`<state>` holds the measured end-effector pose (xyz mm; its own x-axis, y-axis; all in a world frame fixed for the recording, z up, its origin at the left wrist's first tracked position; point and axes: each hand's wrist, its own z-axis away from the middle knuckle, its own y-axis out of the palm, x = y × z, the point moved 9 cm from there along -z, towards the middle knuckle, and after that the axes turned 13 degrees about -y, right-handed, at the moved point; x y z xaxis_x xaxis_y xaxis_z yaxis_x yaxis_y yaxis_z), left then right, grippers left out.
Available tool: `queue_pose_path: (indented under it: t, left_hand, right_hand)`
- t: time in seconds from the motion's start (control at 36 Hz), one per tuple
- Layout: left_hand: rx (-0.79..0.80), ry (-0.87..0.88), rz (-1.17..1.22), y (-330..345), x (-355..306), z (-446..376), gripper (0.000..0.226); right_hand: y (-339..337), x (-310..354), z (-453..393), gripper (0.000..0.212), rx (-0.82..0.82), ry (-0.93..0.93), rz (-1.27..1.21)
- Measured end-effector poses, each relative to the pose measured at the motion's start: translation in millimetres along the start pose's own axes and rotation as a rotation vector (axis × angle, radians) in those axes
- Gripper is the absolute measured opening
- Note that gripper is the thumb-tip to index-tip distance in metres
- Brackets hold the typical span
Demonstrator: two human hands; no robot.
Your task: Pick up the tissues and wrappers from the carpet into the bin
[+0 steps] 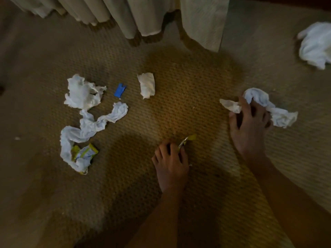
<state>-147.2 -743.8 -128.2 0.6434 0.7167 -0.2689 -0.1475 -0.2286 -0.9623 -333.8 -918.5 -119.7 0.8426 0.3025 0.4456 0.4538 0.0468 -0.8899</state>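
Left hand around a yellow wrapper — right hand gripping a tissue on carpet.

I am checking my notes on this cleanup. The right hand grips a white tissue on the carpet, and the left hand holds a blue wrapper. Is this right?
Not quite. In the head view the left hand holds a yellow wrapper, not a blue one. The blue scrap lies untouched on the carpet. The right hand does grip a white tissue.
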Motion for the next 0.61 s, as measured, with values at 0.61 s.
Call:
queue_pose_path:
  t: [0.61]
  left_hand:
    - [0.019,-0.016,-0.064,1,-1,1,0.036]
  right_hand:
    - [-15,-7,47,0.014,-0.111,0.021,-0.105]
